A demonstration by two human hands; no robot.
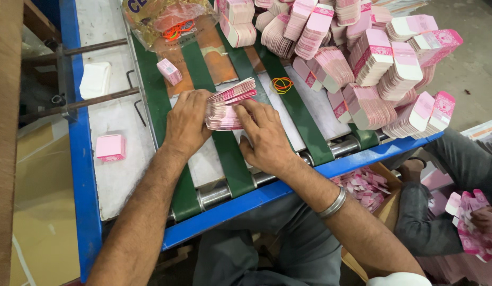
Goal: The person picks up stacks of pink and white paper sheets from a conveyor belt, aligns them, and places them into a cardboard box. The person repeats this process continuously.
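Pink and white card stack (228, 106) pinched from both sides on the green belts (231, 159): left hand (186, 123) closed on its left end, right hand (264, 135) curled over its right. Just beyond, loose rubber bands (281, 84). Farther back, heaped bundles (362, 58) and a plastic bag (164, 21).

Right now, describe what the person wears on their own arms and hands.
Both forearms are bare, with no sleeves showing and no gloves. The right wrist carries a plain silver metal bangle. The left hand and right hand show no rings.
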